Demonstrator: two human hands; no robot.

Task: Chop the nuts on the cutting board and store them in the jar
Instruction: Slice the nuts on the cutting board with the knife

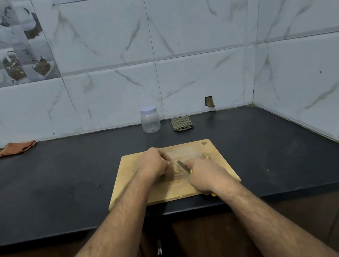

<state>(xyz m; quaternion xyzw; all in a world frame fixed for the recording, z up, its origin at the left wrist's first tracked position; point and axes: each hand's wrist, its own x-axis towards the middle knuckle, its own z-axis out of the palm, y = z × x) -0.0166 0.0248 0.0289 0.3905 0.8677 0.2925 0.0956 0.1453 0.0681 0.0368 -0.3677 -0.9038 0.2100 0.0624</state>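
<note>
From the head camera, a wooden cutting board (171, 172) lies on the dark counter (64, 185), and everything else can be placed from it. The left hand (154, 165) rests over the board's middle with its fingers curled into a loose fist, seemingly pinning down a nut (177, 170) just at its right side; what exactly the fingertips pinch is hidden. The right hand (204, 174) is closed around the yellow handle of a small knife (184, 166), index finger laid along the top, blade angled toward the left hand and down onto the board. A small pile of nut pieces (206, 155) sits near the board's far right corner.

Beyond the board's far edge, well apart from it, stands the clear jar (150, 120), lid on and apparently empty. A folded checked cloth (182, 123) lies just right of the jar; an orange cloth (15, 148) lies far to the left.

By my reading, chopping is under way. Opening the jar and filling it remain.
</note>
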